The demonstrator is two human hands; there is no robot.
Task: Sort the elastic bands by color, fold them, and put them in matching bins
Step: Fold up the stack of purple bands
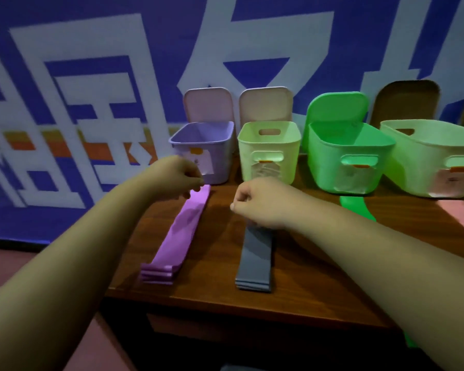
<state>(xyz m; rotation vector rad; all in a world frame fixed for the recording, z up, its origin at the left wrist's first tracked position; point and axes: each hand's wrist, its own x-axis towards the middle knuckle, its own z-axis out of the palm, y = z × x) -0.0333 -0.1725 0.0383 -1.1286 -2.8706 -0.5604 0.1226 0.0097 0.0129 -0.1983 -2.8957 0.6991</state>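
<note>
Left hand (pixel 180 174): pinching far end of purple bands (pixel 181 234).
Right hand (pixel 260 203): gripping grey bands (pixel 257 259).
Bins: 4.

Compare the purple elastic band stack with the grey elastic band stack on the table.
The purple elastic band stack lies at a slant, its far end leaning right toward the lilac plastic bin; the grey elastic band stack runs nearly straight away from the viewer. The left hand pinches the purple stack's far end; the right hand covers the grey stack's far end. The purple one looks longer. Both are flat layered strips on the brown wooden table.
</note>
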